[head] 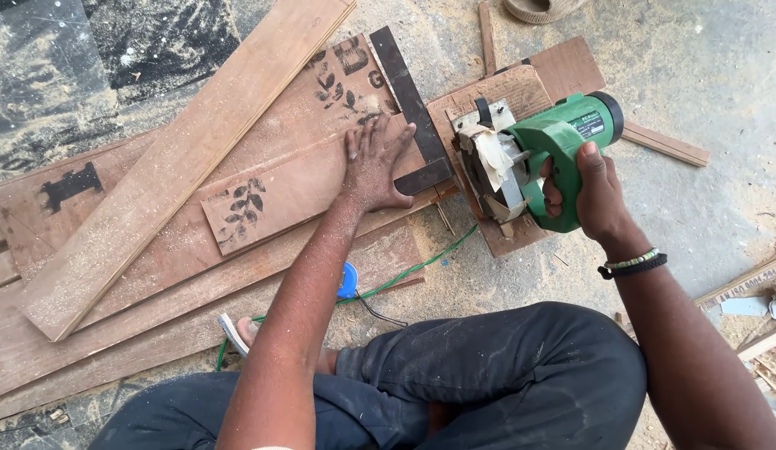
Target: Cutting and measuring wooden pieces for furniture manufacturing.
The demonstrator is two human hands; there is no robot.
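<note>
A dusty concrete floor (705,75) strewn with sawdust carries overlapping plywood boards (113,275), loose wooden strips (665,143) and a green cord (413,268).

Woodworking site: sawdust-strewn floor (721,92), stacked planks (180,158).

— How many saws do I have here?
— One green circular saw (548,158).
— Squares?
— One dark metal try square (413,108).
— Boards under me?
— One long pale plank (180,158), plus several brown boards (271,196) I can't count exactly.
</note>
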